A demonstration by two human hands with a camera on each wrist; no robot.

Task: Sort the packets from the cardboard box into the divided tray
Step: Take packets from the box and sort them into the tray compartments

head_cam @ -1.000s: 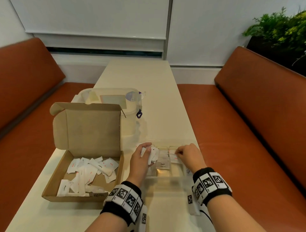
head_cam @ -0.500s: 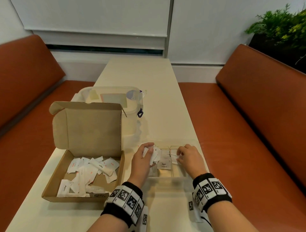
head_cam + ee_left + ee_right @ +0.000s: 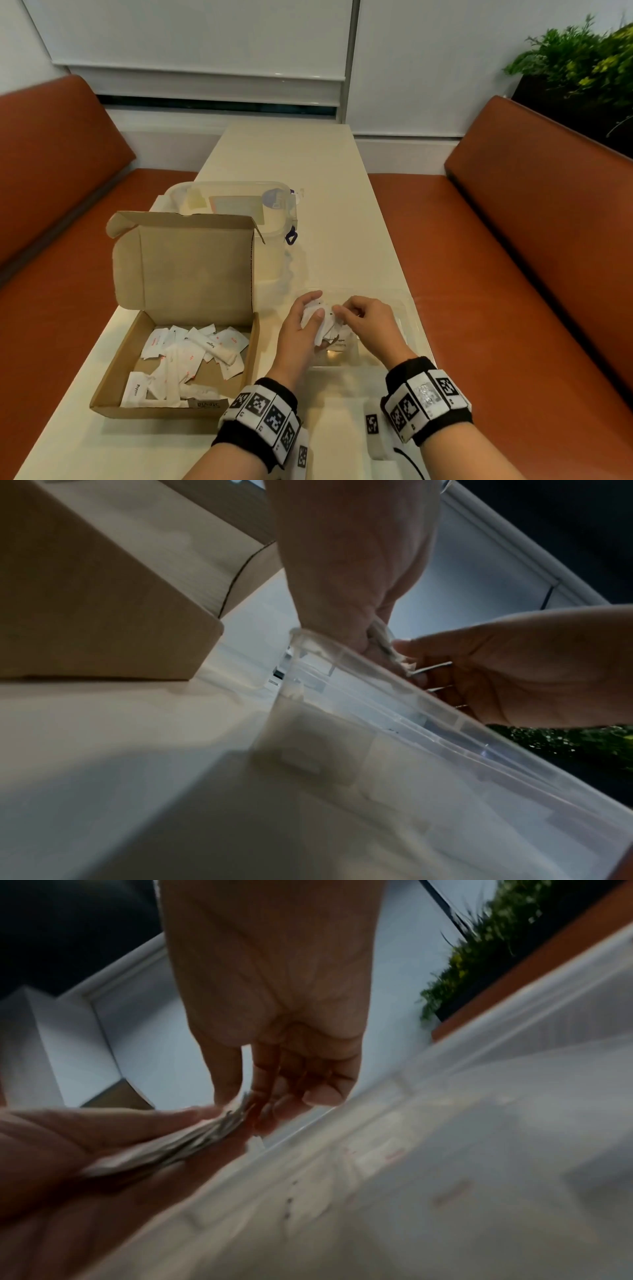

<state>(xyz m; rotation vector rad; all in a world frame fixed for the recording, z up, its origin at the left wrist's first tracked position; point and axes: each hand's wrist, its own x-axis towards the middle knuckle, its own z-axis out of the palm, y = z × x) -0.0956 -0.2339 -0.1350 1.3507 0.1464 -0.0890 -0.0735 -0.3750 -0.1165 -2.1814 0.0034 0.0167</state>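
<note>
I am holding a bunch of packets (image 3: 317, 325) in my left hand (image 3: 301, 329), fingers and thumb curled round the stack, while my right hand (image 3: 364, 320) is pinching the top edge of 1 packet at the bunch's 3 o'clock side. Both hands are hovering over the divided tray (image 3: 411, 308), and the stack's long axis is running roughly from 12 to 6 o'clock. I judge the next move is drawing that packet free and dropping it into a compartment straight below; my right hand is the nearer one to the tray's open sections at 3 o'clock. A packet marked pepper (image 3: 339, 342) is already lying in the tray beneath my hands. At 9 o'clock, just beside the tray on the surface (image 3: 308, 164), the cardboard box (image 3: 185, 270) is standing with its lid up and many packets inside. A clear lidded container (image 3: 236, 202) is sitting behind it at 11 o'clock. Nothing is blocking the drop.
</note>
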